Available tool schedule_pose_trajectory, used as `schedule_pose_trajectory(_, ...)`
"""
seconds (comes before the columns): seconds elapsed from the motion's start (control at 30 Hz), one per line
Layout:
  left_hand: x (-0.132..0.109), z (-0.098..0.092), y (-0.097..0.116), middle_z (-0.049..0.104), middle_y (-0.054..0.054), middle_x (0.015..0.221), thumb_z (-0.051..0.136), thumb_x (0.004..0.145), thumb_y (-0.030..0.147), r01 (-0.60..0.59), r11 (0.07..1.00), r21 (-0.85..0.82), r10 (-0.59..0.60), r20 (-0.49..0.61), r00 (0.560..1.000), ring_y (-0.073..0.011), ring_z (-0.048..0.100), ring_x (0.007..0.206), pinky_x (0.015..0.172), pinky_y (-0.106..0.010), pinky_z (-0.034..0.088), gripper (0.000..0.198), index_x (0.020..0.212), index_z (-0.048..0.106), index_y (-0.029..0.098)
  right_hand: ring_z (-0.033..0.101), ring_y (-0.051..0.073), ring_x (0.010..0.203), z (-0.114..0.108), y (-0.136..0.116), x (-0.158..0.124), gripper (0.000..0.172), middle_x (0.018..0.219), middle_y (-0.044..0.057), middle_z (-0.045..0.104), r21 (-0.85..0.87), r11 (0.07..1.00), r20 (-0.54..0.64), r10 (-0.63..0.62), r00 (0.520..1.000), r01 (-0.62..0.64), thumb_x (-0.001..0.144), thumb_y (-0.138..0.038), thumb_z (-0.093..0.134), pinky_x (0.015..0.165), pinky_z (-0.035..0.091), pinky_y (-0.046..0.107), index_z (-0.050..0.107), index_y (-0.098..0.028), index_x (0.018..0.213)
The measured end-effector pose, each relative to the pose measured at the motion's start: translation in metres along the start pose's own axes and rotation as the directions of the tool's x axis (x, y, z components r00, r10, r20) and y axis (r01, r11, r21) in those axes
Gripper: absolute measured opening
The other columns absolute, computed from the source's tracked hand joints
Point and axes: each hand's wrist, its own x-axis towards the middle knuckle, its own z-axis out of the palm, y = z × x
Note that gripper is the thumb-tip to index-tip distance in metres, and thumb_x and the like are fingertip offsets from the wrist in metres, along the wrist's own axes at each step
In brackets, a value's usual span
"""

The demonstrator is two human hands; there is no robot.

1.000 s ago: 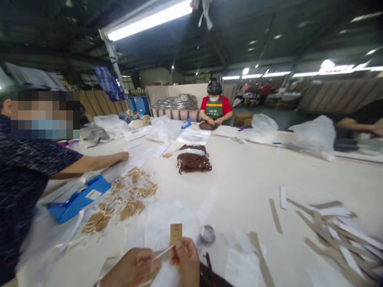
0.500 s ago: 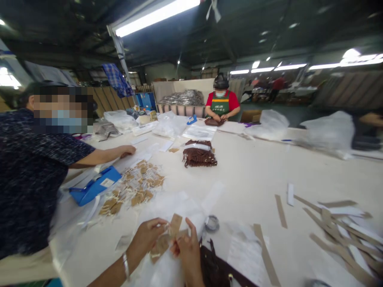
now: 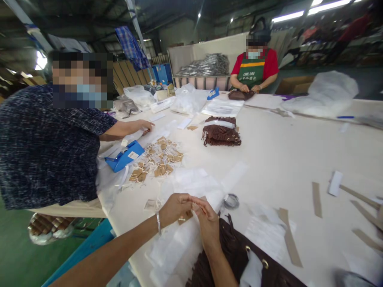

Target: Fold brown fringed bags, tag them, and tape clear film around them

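Observation:
My left hand (image 3: 176, 210), with a bracelet at its wrist, has its fingers closed in a pinch on a small brown card hang tag (image 3: 185, 217). My right hand (image 3: 207, 219) meets it fingertip to fingertip, its fingers pressed together at the same tag, which both hands partly cover. Any string between the fingertips is too small to make out. Under my right forearm lies a dark brown fringed article (image 3: 239, 243) with gold eyelets and a white paper band. White translucent sheets (image 3: 170, 247) are spread beneath my hands.
A heap of strung tags (image 3: 163, 155) lies by a blue tape dispenser (image 3: 125, 156). Beyond is a folded brown fringed bundle (image 3: 222, 135). Card strips (image 3: 290, 237) and a tape roll (image 3: 231, 201) are at right. Co-workers sit at left (image 3: 60, 147) and across the table (image 3: 254, 71).
The view has turned left and down, so things appear shifted right and up. My hands have come together, and the tag that stood up between them is now mostly covered.

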Motion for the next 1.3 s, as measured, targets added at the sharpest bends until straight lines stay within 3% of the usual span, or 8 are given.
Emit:
schedule_pose_trajectory(0.13, -0.006, -0.008, -0.008, 0.058, 0.002, 0.06, 0.054, 0.084, 0.042, -0.031, 0.978, 0.208, 0.024, 0.036, 0.999, -0.0104, 0.046, 0.048, 0.048, -0.021, 0.034, 0.028, 0.085, 0.065, 0.017, 0.06, 0.023, 0.109, -0.003, -0.003, 0.0, 0.02, 0.115, 0.009, 0.067, 0.081, 0.997, -0.075, 0.019, 0.997, -0.013, 0.081, -0.038, 0.065, 0.095, 0.045, 0.038, 0.066, -0.019, 0.086)
schedule_pose_trajectory(0.23, -0.017, -0.026, -0.016, 0.063, 0.0, 0.065, 0.053, 0.085, 0.038, -0.094, 0.87, 0.484, 0.095, 0.024, 0.995, -0.015, 0.056, 0.062, 0.061, -0.023, 0.039, 0.025, 0.077, 0.066, 0.018, 0.059, 0.022, 0.109, -0.007, -0.005, 0.002, 0.02, 0.117, 0.008, 0.066, 0.139, 0.99, -0.198, 0.036, 0.98, -0.008, 0.079, -0.038, 0.067, 0.094, 0.043, 0.036, 0.064, -0.019, 0.087)
schedule_pose_trajectory(0.37, -0.027, -0.054, -0.021, 0.067, -0.002, 0.074, 0.055, 0.082, 0.034, -0.057, 0.817, 0.574, 0.123, -0.076, 0.99, -0.0189, 0.058, 0.073, 0.066, -0.025, 0.038, 0.021, 0.078, 0.069, 0.019, 0.059, 0.014, 0.081, -0.01, -0.011, 0.003, 0.023, 0.101, 0.004, 0.069, 0.162, 0.987, -0.255, 0.045, 0.966, -0.004, 0.077, -0.039, 0.07, 0.076, 0.045, 0.028, 0.063, -0.02, 0.089)
schedule_pose_trajectory(0.5, -0.026, -0.068, -0.018, 0.069, -0.002, 0.084, 0.059, 0.079, 0.032, -0.053, 0.814, 0.578, 0.122, -0.081, 0.989, -0.0187, 0.059, 0.076, 0.067, -0.025, 0.039, 0.022, 0.094, 0.071, 0.021, 0.051, 0.009, 0.059, -0.007, -0.017, 0.003, 0.023, 0.086, 0.002, 0.067, 0.256, 0.966, -0.165, 0.014, 0.986, 0.029, 0.081, -0.041, 0.067, 0.059, 0.042, 0.025, 0.058, -0.021, 0.09)
schedule_pose_trajectory(0.67, -0.026, -0.069, -0.012, 0.069, -0.003, 0.08, 0.063, 0.076, 0.03, -0.092, 0.838, 0.537, 0.1, 0.014, 0.995, -0.0178, 0.059, 0.076, 0.068, -0.025, 0.039, 0.015, 0.082, 0.073, 0.019, 0.056, 0.012, 0.06, -0.008, -0.009, 0.004, 0.028, 0.081, 0.004, 0.069, 0.029, 1.0, -0.176, -0.002, 0.984, 0.007, 0.082, -0.043, 0.066, 0.056, 0.044, 0.025, 0.06, -0.018, 0.093)
schedule_pose_trajectory(0.83, -0.025, -0.077, -0.015, 0.066, -0.004, 0.077, 0.066, 0.076, 0.047, -0.053, 0.949, 0.312, 0.036, 0.06, 0.998, -0.0162, 0.058, 0.071, 0.065, -0.025, 0.042, 0.038, 0.092, 0.069, 0.013, 0.056, 0.011, 0.057, -0.01, 0.0, 0.007, 0.034, 0.076, 0.001, 0.068, 0.113, 0.993, -0.242, 0.054, 0.969, -0.027, 0.077, -0.045, 0.07, 0.057, 0.045, 0.024, 0.06, -0.018, 0.094)
schedule_pose_trajectory(1.0, -0.027, -0.093, -0.017, 0.06, -0.002, 0.07, 0.054, 0.084, 0.054, -0.045, 0.957, 0.287, 0.019, 0.091, 0.996, -0.0119, 0.051, 0.063, 0.059, -0.022, 0.038, 0.046, 0.095, 0.069, 0.012, 0.055, 0.007, 0.059, -0.011, -0.005, 0.011, 0.031, 0.078, 0.0, 0.069, 0.314, 0.949, -0.286, 0.085, 0.954, 0.01, 0.076, -0.039, 0.073, 0.06, 0.046, 0.021, 0.057, -0.019, 0.094)
schedule_pose_trajectory(1.3, -0.045, -0.124, 0.003, 0.062, 0.0, 0.068, 0.07, 0.073, 0.044, -0.043, 0.96, 0.278, -0.008, 0.18, 0.984, -0.0106, 0.05, 0.064, 0.061, -0.021, 0.036, 0.032, 0.079, 0.071, 0.013, 0.055, 0.005, 0.061, -0.011, -0.009, 0.012, 0.029, 0.081, -0.003, 0.065, 0.415, 0.91, -0.258, 0.148, 0.955, -0.029, 0.073, -0.035, 0.077, 0.06, 0.047, 0.017, 0.059, -0.021, 0.091)
